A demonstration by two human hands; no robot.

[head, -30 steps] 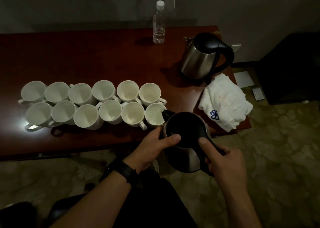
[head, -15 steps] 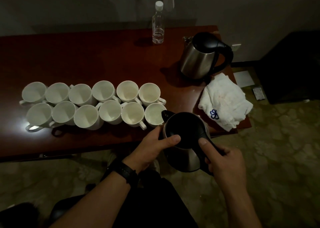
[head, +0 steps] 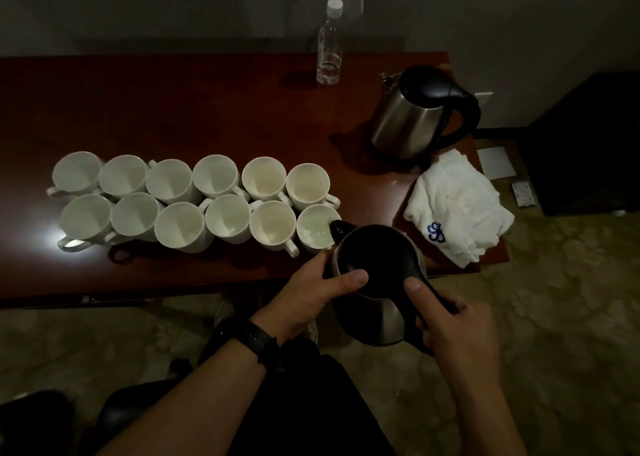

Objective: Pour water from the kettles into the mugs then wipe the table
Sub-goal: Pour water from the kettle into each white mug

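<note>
One long dark-red wooden table (head: 173, 109) carries the lot, and all the action is at its near-right end.

Next biggest is the steel kettle (head: 377, 265), held just off the table's front edge and tipped forward. The right hand (head: 460, 334) is wrapped round the black handle with the thumb lying along the top. The left hand (head: 311, 292) cups the side of the body, thumb pressed across the lid.

A second kettle (head: 412, 119) stands upright at the back right. Just in front of it a crumpled white towel (head: 457, 206) with a blue logo sits on the corner.

Then there are twelve white mugs (head: 180, 227) in two rows of six, packed so tight they touch. The kettle's black spout (head: 341, 228) hangs over the rim of the near-right mug (head: 315, 230), which has bubbly water in it. It's too dim to say what's in the others. A clear plastic bottle (head: 329, 46) stands at the back edge, well apart.

My take is that it's early days, with most mugs still to fill. I'd keep the tilt shallow and the spout low, aimed over the middle of the mug rather than its rim. With the mugs touching, any dribble will run down between them. The thumb on the lid is smart. I'd level the kettle fully before sliding along to the next mug, and stop short of the brim.
</note>
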